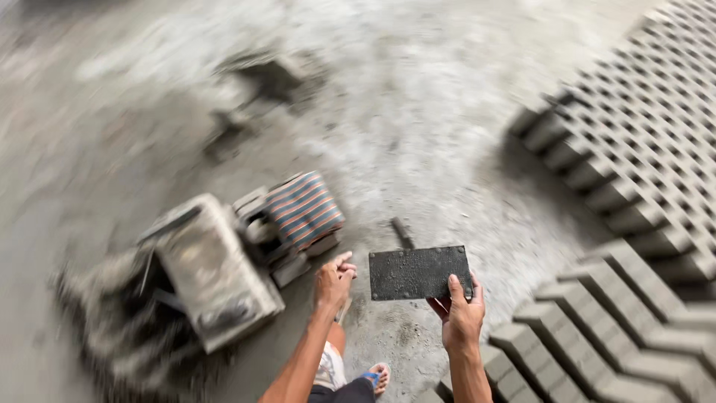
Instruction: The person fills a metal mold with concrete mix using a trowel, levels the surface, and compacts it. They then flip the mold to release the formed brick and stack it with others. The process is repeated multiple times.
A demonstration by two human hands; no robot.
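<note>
Gripping a dark flat plate point(419, 272) by its lower right corner, the right hand point(461, 317) holds it level above the floor point(418, 134), thumb on top, fingers clenched beneath. Left hand point(333, 282) hangs just left of the plate, not touching it, fingers loosely curled, holding nothing. Block mould point(212, 276) with a striped cushion point(304, 209) stands to the left. Rows of grey blocks point(634, 149) lie on the right.

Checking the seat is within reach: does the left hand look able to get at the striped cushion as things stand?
Probably yes. The left hand hangs empty and loosely curled, just right of the striped cushion, with only bare concrete floor between them.
</note>
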